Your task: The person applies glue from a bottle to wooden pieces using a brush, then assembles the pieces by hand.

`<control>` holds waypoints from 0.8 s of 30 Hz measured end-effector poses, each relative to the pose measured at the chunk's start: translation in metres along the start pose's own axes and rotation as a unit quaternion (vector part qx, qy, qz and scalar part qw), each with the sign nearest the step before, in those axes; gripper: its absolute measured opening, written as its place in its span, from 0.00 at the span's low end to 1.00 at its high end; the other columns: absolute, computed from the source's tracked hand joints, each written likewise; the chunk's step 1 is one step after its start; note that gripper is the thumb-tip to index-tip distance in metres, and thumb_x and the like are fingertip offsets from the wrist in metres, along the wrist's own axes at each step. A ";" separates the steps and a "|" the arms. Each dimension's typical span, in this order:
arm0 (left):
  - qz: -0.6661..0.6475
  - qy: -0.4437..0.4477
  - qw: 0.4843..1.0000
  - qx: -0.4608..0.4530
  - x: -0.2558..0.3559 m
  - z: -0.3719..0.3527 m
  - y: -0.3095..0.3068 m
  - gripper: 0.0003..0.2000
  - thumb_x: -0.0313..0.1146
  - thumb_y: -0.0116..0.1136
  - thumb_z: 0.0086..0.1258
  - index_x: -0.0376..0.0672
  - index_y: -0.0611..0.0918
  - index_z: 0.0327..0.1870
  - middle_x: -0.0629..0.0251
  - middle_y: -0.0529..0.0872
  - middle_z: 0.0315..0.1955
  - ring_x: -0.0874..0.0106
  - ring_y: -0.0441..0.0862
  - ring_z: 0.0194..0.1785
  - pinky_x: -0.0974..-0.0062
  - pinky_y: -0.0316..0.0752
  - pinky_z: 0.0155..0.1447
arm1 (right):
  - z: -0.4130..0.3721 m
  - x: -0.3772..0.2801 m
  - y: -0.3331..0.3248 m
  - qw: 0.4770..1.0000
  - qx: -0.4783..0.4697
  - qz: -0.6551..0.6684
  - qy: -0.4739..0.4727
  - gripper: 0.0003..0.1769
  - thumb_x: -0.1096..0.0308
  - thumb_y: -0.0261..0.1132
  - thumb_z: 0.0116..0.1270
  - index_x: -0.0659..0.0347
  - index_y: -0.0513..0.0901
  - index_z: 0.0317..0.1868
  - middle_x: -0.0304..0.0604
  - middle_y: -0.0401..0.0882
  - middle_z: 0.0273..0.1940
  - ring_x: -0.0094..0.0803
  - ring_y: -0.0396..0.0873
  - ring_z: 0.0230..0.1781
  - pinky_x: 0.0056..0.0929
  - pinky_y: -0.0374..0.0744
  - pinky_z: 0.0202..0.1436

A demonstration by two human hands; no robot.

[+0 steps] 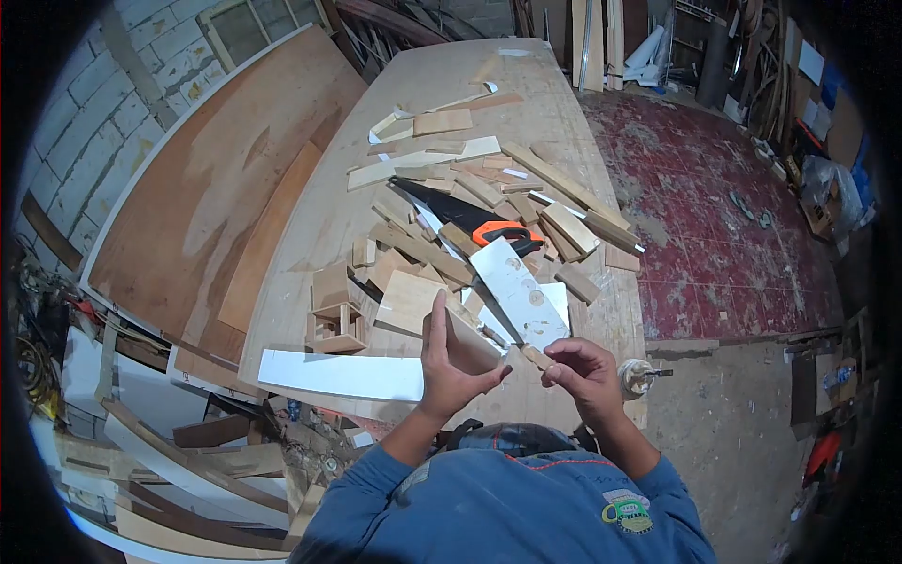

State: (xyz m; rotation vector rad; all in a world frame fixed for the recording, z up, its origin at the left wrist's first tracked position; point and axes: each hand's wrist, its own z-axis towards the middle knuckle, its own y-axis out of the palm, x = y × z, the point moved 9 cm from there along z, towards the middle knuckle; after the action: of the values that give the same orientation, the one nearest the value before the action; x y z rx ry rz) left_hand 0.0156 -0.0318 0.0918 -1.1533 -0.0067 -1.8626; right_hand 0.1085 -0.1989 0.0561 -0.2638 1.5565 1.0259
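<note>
My left hand (445,368) holds a small flat wooden board (473,350) on edge, fingers stretched up along its outer side and thumb at its near edge. Between the thumb and fingers of my right hand (584,376) is a small wooden piece (537,357), close to the board's right end. Just beyond both hands lies a white board (512,282) with round marks on its face. A handsaw (460,214) with an orange and black handle rests on the scrap pile behind it.
Wood offcuts (413,249) are heaped on the long workbench (310,226). A small wooden box frame (336,321) and a white strip (338,374) lie at the left. A jar with a brush (637,376) stands at the right edge. Large plywood sheets (207,188) lean at the left.
</note>
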 end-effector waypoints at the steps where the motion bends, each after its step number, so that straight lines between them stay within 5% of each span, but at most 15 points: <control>1: 0.007 0.012 1.000 0.004 0.004 0.001 0.000 0.60 0.46 0.80 0.38 0.31 0.53 0.71 0.44 0.70 0.54 0.51 0.70 0.58 0.59 0.68 0.61 | -0.001 -0.004 0.004 1.000 -0.012 0.005 -0.015 0.12 0.77 0.68 0.62 0.66 0.80 0.47 0.39 0.81 0.37 0.22 0.78 0.36 0.22 0.78 0.41; 5: 0.016 0.001 1.000 0.001 0.007 0.003 0.001 0.63 0.55 0.79 0.39 0.28 0.51 0.71 0.45 0.65 0.60 0.56 0.66 0.64 0.63 0.62 0.67 | -0.001 -0.015 0.010 0.999 -0.008 -0.036 -0.039 0.14 0.76 0.69 0.60 0.66 0.80 0.46 0.42 0.82 0.37 0.23 0.80 0.36 0.23 0.79 0.40; 7: 0.042 0.060 0.997 0.032 0.022 0.006 -0.005 0.59 0.55 0.77 0.42 0.26 0.55 0.69 0.42 0.70 0.52 0.50 0.71 0.54 0.58 0.72 0.56 | -0.004 -0.045 0.021 0.945 -0.009 -0.276 -0.175 0.16 0.76 0.72 0.56 0.65 0.81 0.45 0.45 0.83 0.38 0.27 0.82 0.36 0.25 0.81 0.38; 10: 0.069 0.082 0.993 0.039 0.028 0.006 -0.006 0.59 0.56 0.77 0.42 0.24 0.55 0.68 0.41 0.70 0.51 0.50 0.72 0.52 0.58 0.72 0.54 | -0.012 -0.065 0.035 0.886 0.022 -0.377 -0.271 0.16 0.75 0.75 0.51 0.64 0.82 0.42 0.46 0.83 0.37 0.30 0.83 0.34 0.27 0.82 0.36; 16: 0.071 0.091 0.992 0.051 0.028 0.005 -0.008 0.60 0.56 0.77 0.41 0.22 0.55 0.67 0.42 0.70 0.51 0.50 0.71 0.52 0.57 0.72 0.54 | -0.014 -0.076 0.050 0.825 -0.010 -0.463 -0.322 0.15 0.77 0.75 0.49 0.63 0.81 0.38 0.44 0.83 0.34 0.29 0.82 0.32 0.24 0.81 0.34; 24: 0.077 0.077 0.993 0.037 0.027 0.004 -0.006 0.59 0.50 0.80 0.38 0.24 0.56 0.67 0.42 0.68 0.54 0.51 0.69 0.57 0.58 0.70 0.57 | -0.011 -0.072 0.048 0.837 0.001 -0.457 -0.300 0.12 0.76 0.74 0.50 0.62 0.82 0.36 0.44 0.83 0.33 0.30 0.83 0.31 0.25 0.81 0.32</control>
State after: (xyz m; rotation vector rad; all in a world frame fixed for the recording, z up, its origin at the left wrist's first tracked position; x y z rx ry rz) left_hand 0.0106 -0.0451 0.1153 -0.9315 0.0970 -1.7942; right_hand 0.0888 -0.2048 0.1409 -0.5547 0.6873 0.2752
